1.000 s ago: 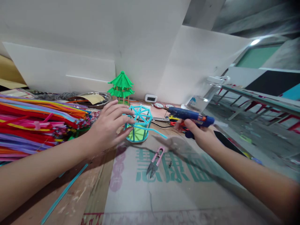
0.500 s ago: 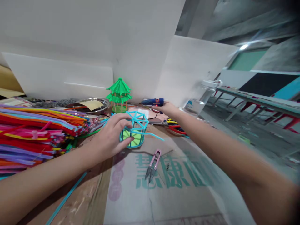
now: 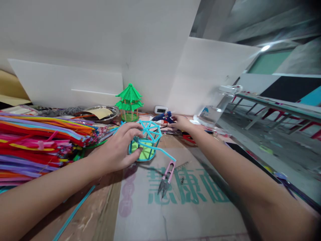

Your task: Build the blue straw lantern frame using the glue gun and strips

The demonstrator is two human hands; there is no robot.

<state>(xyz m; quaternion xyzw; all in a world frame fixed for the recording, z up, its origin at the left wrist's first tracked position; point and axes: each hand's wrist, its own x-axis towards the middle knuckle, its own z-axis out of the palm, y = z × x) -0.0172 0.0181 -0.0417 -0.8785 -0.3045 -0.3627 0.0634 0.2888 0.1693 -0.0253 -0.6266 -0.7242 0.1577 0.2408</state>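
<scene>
My left hand point(image 3: 120, 147) grips a small turquoise pipe-cleaner cage point(image 3: 146, 140) with a yellow-green base, standing on the table. A loose turquoise strand sticks out of it to the right. My right hand point(image 3: 183, 123) reaches to the back of the table, fingers at the rear of a blue glue gun point(image 3: 164, 117) that stands there with a red light lit. Pink thread snips point(image 3: 166, 177) lie just in front of the cage on a printed sheet point(image 3: 195, 197).
A big pile of coloured pipe cleaners point(image 3: 37, 140) fills the left. A green pagoda model point(image 3: 129, 100), a metal dish point(image 3: 100, 113), a small white clock point(image 3: 161, 109) and a clear jar point(image 3: 218, 107) stand at the back. One turquoise stem point(image 3: 72, 214) lies near the front.
My right hand carried the glue gun from mid-air on the right to the back of the table and stood it there. My left hand closed onto the turquoise cage.
</scene>
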